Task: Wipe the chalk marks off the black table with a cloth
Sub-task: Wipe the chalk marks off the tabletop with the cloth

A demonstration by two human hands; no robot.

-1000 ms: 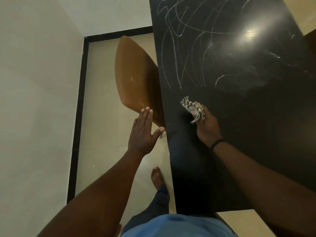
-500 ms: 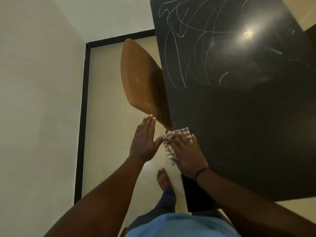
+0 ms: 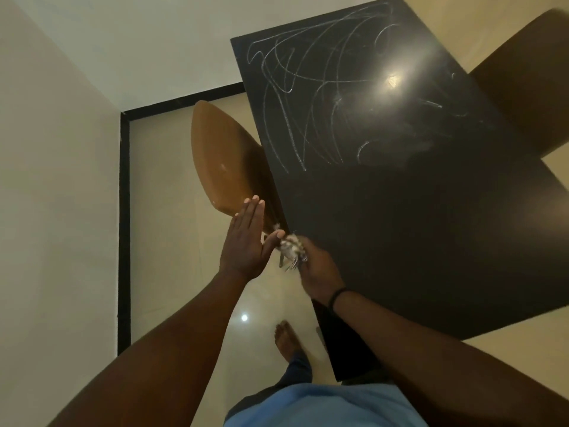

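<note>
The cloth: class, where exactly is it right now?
In the head view the cloth is bunched in the right hand at the table's left edge, just right of the open left hand, below the brown chair.

The black table point(image 3: 415, 229) is standing on a pale glossy floor point(image 3: 172, 241), its top tilting across the view. White chalk marks point(image 3: 308, 103) are looping over the far half of the top, and a bright light is glaring off it there. The near half is showing dark, with a faint smear in the middle that may be chalk dust. A brown chair point(image 3: 221, 167) is sitting on the floor, tucked against the table's left edge. A bare foot point(image 3: 286, 337) is resting on the floor beside the table's near corner.
</note>
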